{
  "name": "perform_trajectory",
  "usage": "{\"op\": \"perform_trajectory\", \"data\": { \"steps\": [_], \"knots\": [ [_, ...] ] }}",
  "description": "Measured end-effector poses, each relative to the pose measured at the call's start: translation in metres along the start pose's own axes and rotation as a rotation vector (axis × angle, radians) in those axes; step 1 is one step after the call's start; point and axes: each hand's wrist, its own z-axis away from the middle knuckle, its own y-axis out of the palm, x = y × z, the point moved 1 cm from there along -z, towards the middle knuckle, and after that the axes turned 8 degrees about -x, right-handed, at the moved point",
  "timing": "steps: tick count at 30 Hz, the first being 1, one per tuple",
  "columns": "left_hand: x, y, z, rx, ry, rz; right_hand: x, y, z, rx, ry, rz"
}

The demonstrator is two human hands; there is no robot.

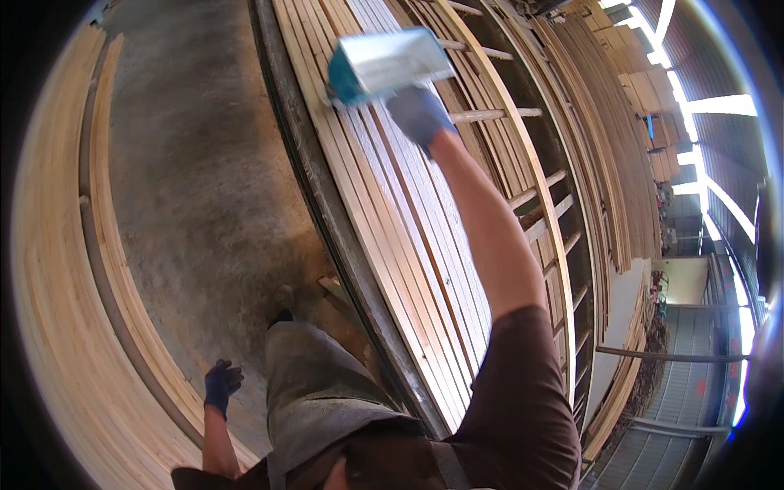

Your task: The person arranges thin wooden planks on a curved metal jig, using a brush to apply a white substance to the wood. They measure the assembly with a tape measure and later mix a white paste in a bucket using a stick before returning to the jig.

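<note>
My right hand [420, 117], in a blue-grey glove, is stretched far forward and closed on a box-shaped hand spreader [390, 61]. The spreader is teal outside and pale inside, slightly blurred, and its handle is hidden by the glove. It rests on or just above long wooden strips [371, 204] lying side by side; I cannot tell which. A shiny whitish wet-looking coat [408, 175] covers several of the strips. At the lower left, my left hand [222, 384], in a dark blue glove, hangs with its fingers loosely apart and holds nothing. Near it lies a stack of pale boards [61, 286].
A dark metal edge [314, 175] runs along the strips on my side. Beyond them, a long ladder-like wooden frame [523, 131] with round rungs borders more stacked boards [588, 139]. Grey concrete floor [196, 147] lies between the two rows. A horizontal pole [670, 355] stands off to the right.
</note>
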Motion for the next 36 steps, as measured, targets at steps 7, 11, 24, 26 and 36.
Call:
{"op": "perform_trajectory", "data": {
  "steps": [7, 11, 24, 26, 36],
  "knots": [
    [0.033, -0.046, -0.003, -0.029, -0.131, -0.020, 0.080, -0.005, -0.068, 0.015, 0.244, -0.252],
    [0.036, -0.047, -0.014, 0.040, -0.042, -0.194, 0.078, -0.026, 0.035, 0.093, 0.405, -0.316],
    [-0.002, 0.041, -0.006, 0.144, 0.164, -0.571, 0.123, -0.265, 0.734, -0.416, 1.548, -1.425],
    [0.021, 0.036, -0.011, 0.149, 0.138, -0.678, 0.144, -0.303, 0.838, -0.074, 1.483, -0.882],
    [0.052, -0.060, 0.012, 0.088, 0.007, -0.802, 0.230, -0.386, 0.939, 0.611, 1.249, 0.179]
  ]
}}
